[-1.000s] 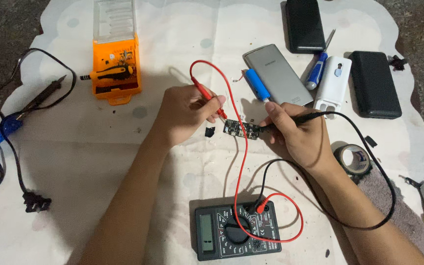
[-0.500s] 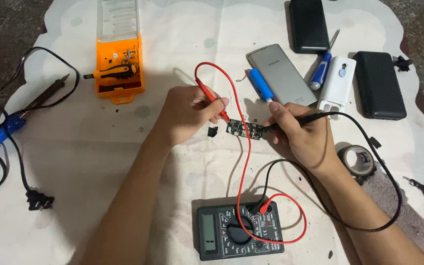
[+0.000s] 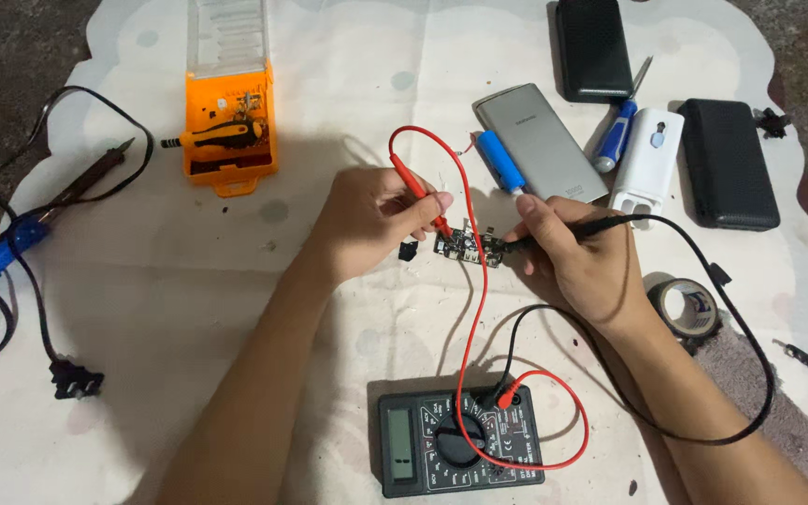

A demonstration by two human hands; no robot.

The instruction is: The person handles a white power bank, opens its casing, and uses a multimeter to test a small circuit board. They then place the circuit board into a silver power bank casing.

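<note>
Both grips are closed pen-fashion: the left hand (image 3: 371, 220) pinches the red probe (image 3: 418, 192) between thumb and fingers, and the right hand (image 3: 577, 257) pinches the black probe (image 3: 563, 229) the same way, each tip slanted down onto the small circuit board (image 3: 468, 245) that lies bare on the white cloth (image 3: 329, 112) between the two hands. The cloth is soft and offers little bracing, so the board, which looks light and thin, would likely slide or tip under a sideways push; the probes seem best pressed straight down. The meter (image 3: 460, 441), a dark boxy unit with a dial, sits near the front edge and looks heavy enough to stay put, though its red lead (image 3: 474, 281) and black lead (image 3: 741, 309) are springy loops that could tug the probes. The board itself appears stiff but fragile, with small parts on top; it would be best held by its bare edges, not its face. The probes are rigid plastic sticks, light, gripped low near the tips for steadiness. A small black bit (image 3: 408, 251) lies just beside the board, close to the left thumb.
</note>
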